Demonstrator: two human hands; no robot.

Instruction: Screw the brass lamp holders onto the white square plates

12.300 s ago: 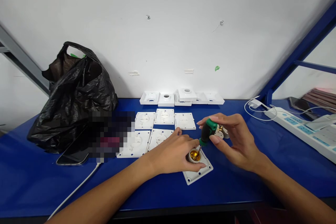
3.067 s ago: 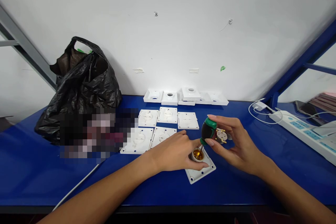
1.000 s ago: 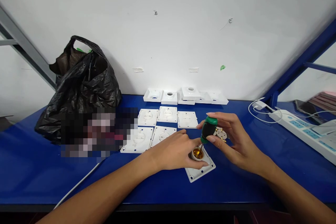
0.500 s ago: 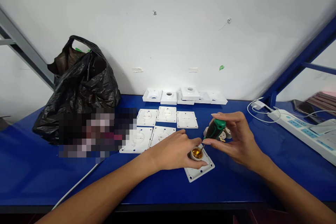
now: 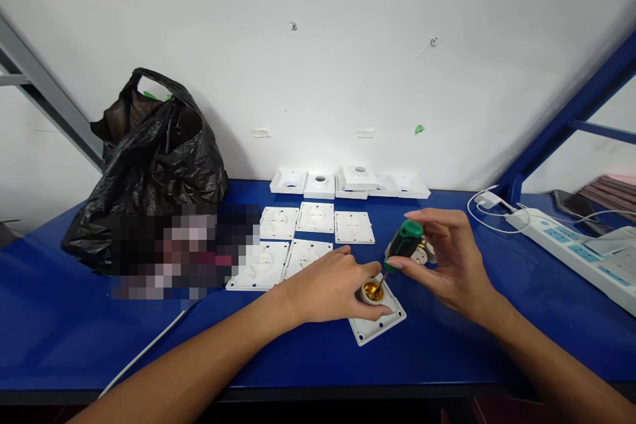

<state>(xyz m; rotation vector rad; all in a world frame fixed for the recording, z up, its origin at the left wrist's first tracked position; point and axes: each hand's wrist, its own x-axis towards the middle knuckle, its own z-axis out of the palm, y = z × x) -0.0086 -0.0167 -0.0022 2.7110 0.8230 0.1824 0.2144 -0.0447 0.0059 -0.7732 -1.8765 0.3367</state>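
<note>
- Lamp socket [image 5: 371, 291] sits on a white square base plate [image 5: 377, 323] at the near middle of the blue table [image 5: 447, 344], its brass-lined mouth facing up.
- Left hand [image 5: 330, 288] lies just left of the socket, its fingers curled round the socket's rim, thumb and forefinger pressing on it from the near and far sides.
- Right hand [image 5: 450, 265] is up and to the right of the socket; its fingers pinch the green-and-black handle of a short screwdriver [image 5: 401, 246].
- Screwdriver's long axis slants from the handle, high on the right, down and leftward, so that the thin shaft enters the socket's open mouth; the tip is hidden inside, and whether it touches a screw cannot be told.
- Of the two hands, the left is the nearer and touches the socket; the right reaches it only through the tool.
- A small part with brass prongs [image 5: 422, 253] shows just behind the screwdriver handle, against the right palm; how it is held is unclear.
- Socket looks off-white outside, shiny gold within; the plate under it is turned cornerwise to the table edge and shows small holes along its border.
- Further back lie more white plates [image 5: 298, 238] in rows, and a black plastic bag [image 5: 154, 159] stands at the left.
</note>
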